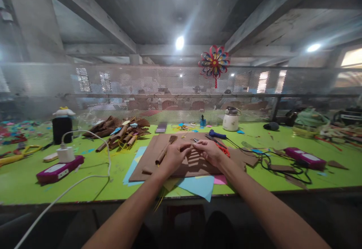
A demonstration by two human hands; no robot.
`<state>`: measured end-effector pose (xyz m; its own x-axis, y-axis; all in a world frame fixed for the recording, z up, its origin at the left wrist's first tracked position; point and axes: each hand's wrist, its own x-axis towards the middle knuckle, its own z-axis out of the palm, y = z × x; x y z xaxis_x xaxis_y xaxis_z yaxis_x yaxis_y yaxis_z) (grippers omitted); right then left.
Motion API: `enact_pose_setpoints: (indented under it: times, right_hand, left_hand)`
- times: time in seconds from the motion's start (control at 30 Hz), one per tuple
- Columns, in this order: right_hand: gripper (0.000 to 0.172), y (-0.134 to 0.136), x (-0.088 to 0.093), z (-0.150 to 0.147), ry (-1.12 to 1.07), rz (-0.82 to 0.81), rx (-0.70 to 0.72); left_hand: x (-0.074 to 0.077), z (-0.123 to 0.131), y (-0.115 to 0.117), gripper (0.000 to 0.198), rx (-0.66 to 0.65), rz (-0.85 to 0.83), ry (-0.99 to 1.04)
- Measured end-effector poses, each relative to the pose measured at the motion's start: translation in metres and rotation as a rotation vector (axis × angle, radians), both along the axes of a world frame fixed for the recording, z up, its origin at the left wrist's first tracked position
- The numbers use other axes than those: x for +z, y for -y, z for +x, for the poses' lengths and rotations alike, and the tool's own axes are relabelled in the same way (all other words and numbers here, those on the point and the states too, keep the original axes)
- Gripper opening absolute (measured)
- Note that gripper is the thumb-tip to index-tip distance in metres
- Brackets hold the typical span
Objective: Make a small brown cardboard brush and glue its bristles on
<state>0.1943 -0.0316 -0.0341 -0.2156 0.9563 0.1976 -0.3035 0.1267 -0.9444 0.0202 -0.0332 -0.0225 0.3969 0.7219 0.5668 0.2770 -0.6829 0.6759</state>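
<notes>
My left hand [173,157] and my right hand [208,151] meet over a brown paper sheet [149,160] on the green table [93,181]. Both hands have their fingers curled in a pinch around a small brown strip between them, too small to name surely. Part of the sheet under my hands is cut into parallel slits [195,159]. A rolled brown paper stick with a fringed end [165,149] lies on the sheet just left of my left hand. Red-handled scissors [223,149] lie right of my right hand.
Blue [198,185], yellow and pink paper sheets lie under the brown one. A heap of rolled brown paper [121,131] sits at back left. A white charger with cable [65,153] and purple boxes [59,169] [305,157] flank the work. A white kettle [231,120] stands before the mesh fence.
</notes>
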Motion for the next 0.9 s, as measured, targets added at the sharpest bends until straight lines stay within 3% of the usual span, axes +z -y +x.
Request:
enact_pose_setpoints:
  times: [0.27,0.57,0.9]
  right_hand:
    - [0.027,-0.001,-0.002,-0.004,0.006,0.03,0.086]
    - [0.013,0.011,0.013,-0.006,-0.061,-0.037,-0.028]
    - [0.016,0.001,0.005,-0.003,-0.125,0.032,-0.121]
  left_hand:
    - [-0.001,-0.001,-0.004,0.025,0.013,-0.083,0.022]
    - [0.003,0.0,-0.003,0.025,-0.072,-0.301,0.166]
    - [-0.002,0.001,-0.011,0.021,-0.078,-0.391,0.212]
